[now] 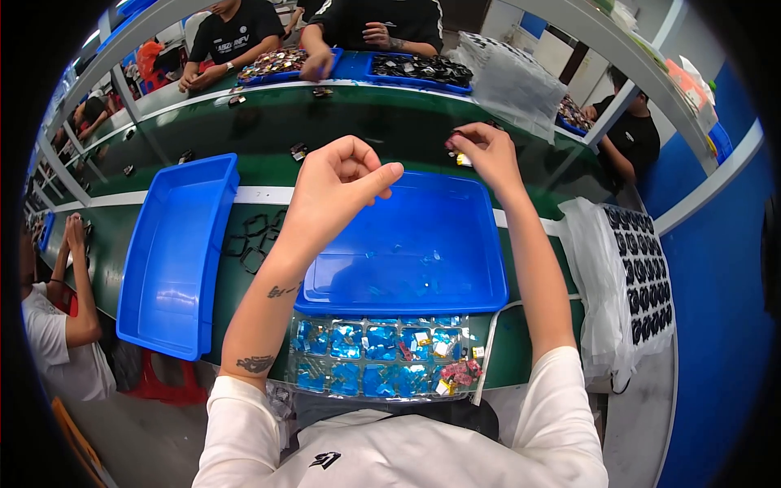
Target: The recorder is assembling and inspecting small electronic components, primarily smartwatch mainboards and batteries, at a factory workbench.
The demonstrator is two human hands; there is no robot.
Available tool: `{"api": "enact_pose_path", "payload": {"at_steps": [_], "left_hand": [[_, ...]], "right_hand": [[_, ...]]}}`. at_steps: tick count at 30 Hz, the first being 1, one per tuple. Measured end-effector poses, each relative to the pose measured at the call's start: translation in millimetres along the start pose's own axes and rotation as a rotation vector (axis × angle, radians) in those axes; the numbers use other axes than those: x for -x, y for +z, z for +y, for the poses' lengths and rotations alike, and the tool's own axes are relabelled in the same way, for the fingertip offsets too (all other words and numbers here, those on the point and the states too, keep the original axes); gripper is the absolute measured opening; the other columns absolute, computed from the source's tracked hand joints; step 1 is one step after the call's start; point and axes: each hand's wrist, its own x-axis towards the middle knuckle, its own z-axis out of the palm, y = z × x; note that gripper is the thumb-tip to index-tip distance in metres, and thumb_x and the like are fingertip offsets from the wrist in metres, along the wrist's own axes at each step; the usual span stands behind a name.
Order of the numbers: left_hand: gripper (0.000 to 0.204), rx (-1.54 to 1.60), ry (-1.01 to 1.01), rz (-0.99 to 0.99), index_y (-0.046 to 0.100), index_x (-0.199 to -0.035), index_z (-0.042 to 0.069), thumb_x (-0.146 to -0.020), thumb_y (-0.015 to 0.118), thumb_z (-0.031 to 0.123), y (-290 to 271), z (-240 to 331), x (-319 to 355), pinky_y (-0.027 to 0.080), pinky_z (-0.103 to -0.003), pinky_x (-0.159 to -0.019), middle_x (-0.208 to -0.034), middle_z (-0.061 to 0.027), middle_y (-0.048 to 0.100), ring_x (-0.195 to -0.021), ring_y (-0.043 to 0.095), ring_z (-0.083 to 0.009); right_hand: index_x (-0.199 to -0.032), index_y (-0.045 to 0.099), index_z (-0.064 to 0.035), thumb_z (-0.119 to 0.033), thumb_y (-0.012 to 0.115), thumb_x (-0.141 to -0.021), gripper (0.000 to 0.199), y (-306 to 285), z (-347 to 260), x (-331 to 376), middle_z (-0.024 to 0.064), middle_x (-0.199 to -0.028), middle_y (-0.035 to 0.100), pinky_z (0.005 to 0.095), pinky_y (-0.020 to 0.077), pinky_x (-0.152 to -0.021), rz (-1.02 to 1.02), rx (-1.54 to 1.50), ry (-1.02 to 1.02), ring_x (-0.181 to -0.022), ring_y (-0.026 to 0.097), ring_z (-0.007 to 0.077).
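My right hand (491,160) pinches a small part with a pinkish-red piece and a yellow-and-white end (463,159) over the green conveyor belt, just beyond a blue tray. My left hand (346,180) hovers above that tray's left side with curled fingers and the thumb pointing right; whatever it may hold is hidden. The blue tray (407,301) between my arms has a few bits of blue film inside. Nearest me, a clear compartment tray (350,360) holds blue film pieces, several small yellow-and-white parts and a clump of pink pieces (460,372).
A second blue tray (167,252) stands tilted at left, beside black frames (254,240). At right are black parts in a white tray (643,268). Small parts lie along the belt (260,134). Co-workers sit across and at left; a metal rail (602,32) crosses above.
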Motion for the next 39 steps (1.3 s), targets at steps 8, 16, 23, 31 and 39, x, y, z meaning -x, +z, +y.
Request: {"api": "enact_pose_path", "payload": {"at_steps": [8, 16, 23, 31, 39], "left_hand": [[0.021, -0.057, 0.088, 0.101, 0.059, -0.077, 0.001, -0.083, 0.069, 0.019, -21, 5, 0, 0.04, -0.016, -0.052, -0.065, -0.0023, 0.063, -0.058, 0.055, -0.002], [0.031, -0.216, 0.121, 0.087, 0.066, -0.071, -0.001, -0.087, 0.062, 0.025, -17, 1, 1, 0.043, -0.022, -0.053, -0.062, -0.0056, 0.063, -0.055, 0.056, -0.0069], [0.017, -0.456, 0.192, -0.036, 0.068, -0.091, -0.001, -0.084, 0.06, 0.012, 10, -25, 5, 0.051, -0.03, -0.072, -0.088, -0.0113, 0.068, -0.08, 0.065, -0.0203], [0.041, -0.709, 0.726, 0.179, 0.059, -0.11, 0.0, -0.071, 0.048, -0.009, 22, -3, 6, 0.042, -0.041, -0.096, -0.118, -0.0167, 0.055, -0.111, 0.052, -0.0342], [0.046, -0.63, 0.798, -0.128, 0.059, -0.11, 0.0, -0.066, 0.05, -0.011, 31, 16, 23, 0.044, -0.041, -0.095, -0.119, -0.0167, 0.055, -0.112, 0.051, -0.0344]], "right_hand": [[-0.075, 0.073, -0.0039, -0.026, 0.07, -0.067, 0.024, -15, 144, -32, 0.009, -0.061, 0.063, 0.0279, 0.0448, -0.052, 0.15, 0.173, 0.458, -0.054, 0.059, 0.0157], [-0.082, 0.07, 0.0029, -0.053, 0.071, -0.067, 0.058, -22, 52, 41, 0.0197, -0.081, 0.067, 0.0387, 0.0513, -0.07, -0.083, 0.699, 0.404, -0.078, 0.066, 0.0338], [-0.118, 0.049, 0.0001, -0.004, 0.059, -0.082, 0.037, -33, 23, 76, 0.012, -0.093, 0.064, 0.0259, 0.0521, -0.068, 0.106, -0.374, 0.289, -0.077, 0.062, 0.0147], [-0.126, 0.05, 0.0058, 0.0, 0.059, -0.085, 0.042, -31, -87, 76, 0.0114, -0.11, 0.062, 0.0258, 0.0485, -0.083, 0.272, -0.42, -0.16, -0.094, 0.06, 0.0133], [-0.124, 0.052, 0.0051, -0.001, 0.062, -0.085, 0.041, -30, -103, 84, 0.0099, -0.107, 0.063, 0.025, 0.0488, -0.081, 0.395, -0.447, -0.267, -0.092, 0.06, 0.0122]]}}
